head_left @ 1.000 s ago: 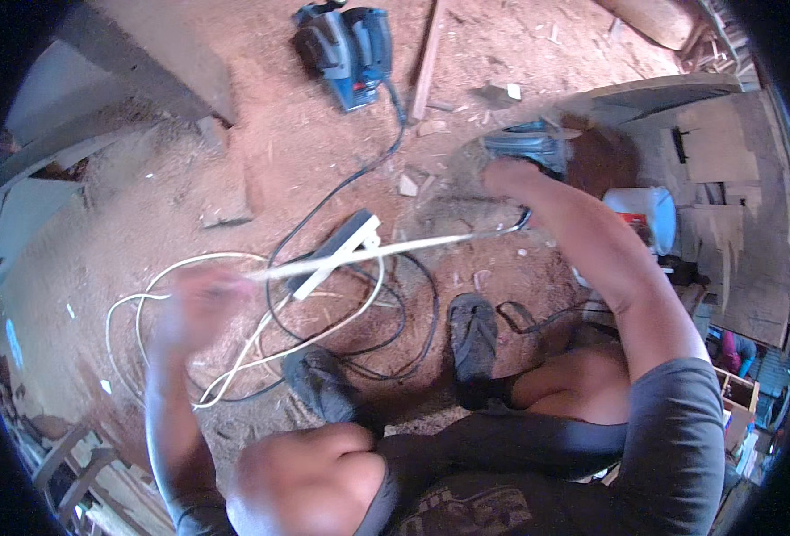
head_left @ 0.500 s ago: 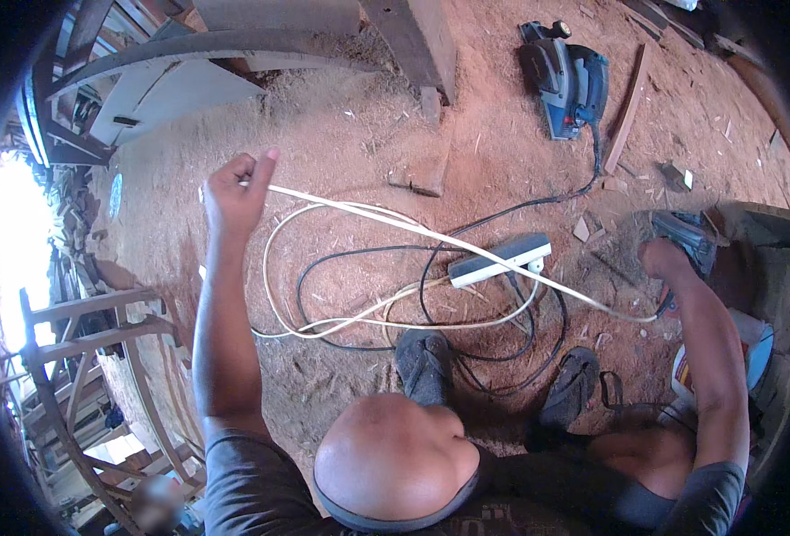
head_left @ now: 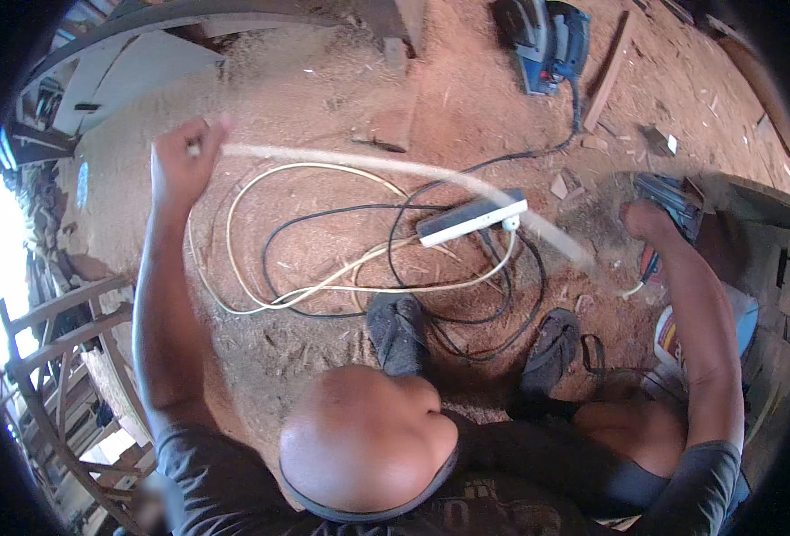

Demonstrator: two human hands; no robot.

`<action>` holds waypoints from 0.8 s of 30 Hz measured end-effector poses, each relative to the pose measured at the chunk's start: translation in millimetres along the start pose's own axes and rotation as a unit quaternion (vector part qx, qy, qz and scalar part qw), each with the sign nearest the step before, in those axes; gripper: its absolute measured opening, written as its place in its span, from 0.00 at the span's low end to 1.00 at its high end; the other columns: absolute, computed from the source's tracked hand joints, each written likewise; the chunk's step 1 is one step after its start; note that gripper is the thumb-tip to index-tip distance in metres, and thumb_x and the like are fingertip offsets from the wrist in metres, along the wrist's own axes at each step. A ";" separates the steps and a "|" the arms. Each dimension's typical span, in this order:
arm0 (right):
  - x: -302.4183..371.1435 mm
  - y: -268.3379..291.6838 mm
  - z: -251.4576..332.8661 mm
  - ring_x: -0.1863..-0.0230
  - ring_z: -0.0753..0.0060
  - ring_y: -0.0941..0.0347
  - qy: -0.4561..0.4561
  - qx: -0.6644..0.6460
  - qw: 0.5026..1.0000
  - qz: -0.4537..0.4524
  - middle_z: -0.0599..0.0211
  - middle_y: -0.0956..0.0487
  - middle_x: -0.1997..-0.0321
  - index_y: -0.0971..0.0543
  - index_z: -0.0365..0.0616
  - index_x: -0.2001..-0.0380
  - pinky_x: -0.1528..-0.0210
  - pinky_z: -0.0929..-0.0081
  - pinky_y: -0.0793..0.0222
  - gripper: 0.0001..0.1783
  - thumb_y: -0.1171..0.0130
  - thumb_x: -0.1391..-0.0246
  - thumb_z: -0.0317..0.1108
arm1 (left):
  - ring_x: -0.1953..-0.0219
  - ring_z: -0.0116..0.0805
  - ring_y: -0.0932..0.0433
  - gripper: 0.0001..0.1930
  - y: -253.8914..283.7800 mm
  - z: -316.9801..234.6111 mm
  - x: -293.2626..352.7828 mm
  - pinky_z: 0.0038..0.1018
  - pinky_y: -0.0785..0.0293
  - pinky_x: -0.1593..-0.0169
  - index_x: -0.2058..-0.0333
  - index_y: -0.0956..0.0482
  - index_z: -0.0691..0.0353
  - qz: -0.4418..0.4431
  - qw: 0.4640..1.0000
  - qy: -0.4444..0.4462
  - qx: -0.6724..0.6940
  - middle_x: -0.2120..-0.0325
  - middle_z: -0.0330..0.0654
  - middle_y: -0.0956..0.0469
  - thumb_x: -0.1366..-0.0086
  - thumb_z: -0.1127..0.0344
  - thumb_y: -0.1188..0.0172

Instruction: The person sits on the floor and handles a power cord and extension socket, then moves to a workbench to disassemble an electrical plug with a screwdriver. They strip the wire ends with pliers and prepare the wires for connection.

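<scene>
Stretched out to the left, my left hand (head_left: 185,159) is closed round a cream power cord (head_left: 350,159). That cord runs, blurred by motion, across the floor towards the right side. My right hand (head_left: 647,221) grips a blue-grey power tool (head_left: 672,198) with a red part; my fingers are partly hidden, and the tool's exact kind is unclear. A black and white power strip (head_left: 471,219) lies between my hands, with a cream plug in its right end. Loops of cream cord (head_left: 234,223) and black cord (head_left: 538,304) lie around it.
A blue electric planer (head_left: 542,54) rests at the far right beside a wooden strip (head_left: 611,71). Wood scraps (head_left: 566,185) and sawdust cover the ground. A white bucket (head_left: 667,335) stands near my right arm. Wooden frames (head_left: 64,348) are at left. My sandalled feet (head_left: 399,330) are among the cords.
My left hand has moved left and slightly up, drawing the cream cord with it. The cord's span has risen and is blurred. The view has shifted; my right hand stays on the power tool.
</scene>
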State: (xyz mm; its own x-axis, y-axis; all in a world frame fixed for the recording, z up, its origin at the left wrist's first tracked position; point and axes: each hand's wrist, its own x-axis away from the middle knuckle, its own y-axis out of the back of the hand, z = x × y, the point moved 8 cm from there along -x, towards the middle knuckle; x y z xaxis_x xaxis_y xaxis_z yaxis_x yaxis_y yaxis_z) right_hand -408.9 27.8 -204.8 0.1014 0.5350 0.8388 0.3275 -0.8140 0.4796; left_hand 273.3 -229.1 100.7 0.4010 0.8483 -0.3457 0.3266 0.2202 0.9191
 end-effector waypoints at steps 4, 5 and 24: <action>8.6 32.1 5.9 0.56 0.44 0.17 -0.010 -0.026 0.998 -0.053 0.48 0.15 0.55 0.18 0.43 0.51 0.54 0.50 0.21 0.19 0.51 0.41 0.34 | 0.78 0.24 0.34 0.22 30.9 86.8 4.9 0.29 0.35 0.73 0.76 0.20 0.66 -0.090 0.979 0.180 0.022 0.84 0.37 0.29 0.32 0.52 0.34; -2.1 29.9 -2.4 0.56 0.44 0.17 0.003 0.014 1.000 -0.028 0.47 0.15 0.55 0.18 0.43 0.51 0.54 0.51 0.21 0.19 0.51 0.41 0.34 | 0.77 0.25 0.30 0.21 23.8 74.2 -5.4 0.28 0.33 0.71 0.74 0.18 0.66 -0.084 0.980 0.183 0.008 0.82 0.39 0.25 0.32 0.52 0.35; -14.0 27.1 7.2 0.50 0.37 0.21 -0.013 -0.083 0.996 -0.028 0.38 0.19 0.50 0.20 0.36 0.50 0.43 0.50 0.27 0.24 0.57 0.33 0.43 | 0.69 0.44 0.17 0.28 237.0 312.2 113.2 0.40 0.26 0.61 0.65 0.13 0.63 -0.099 0.825 0.278 -0.481 0.71 0.50 0.15 0.29 0.42 0.48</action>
State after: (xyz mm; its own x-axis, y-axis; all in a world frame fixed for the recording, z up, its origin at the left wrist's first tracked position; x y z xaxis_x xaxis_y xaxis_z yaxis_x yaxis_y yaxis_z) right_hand -394.7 -0.1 -205.4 0.1118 0.5838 0.8041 0.1729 -0.8083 0.5628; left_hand 663.3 -231.2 220.5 -0.1202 0.7806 -0.6133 -0.6000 0.4351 0.6713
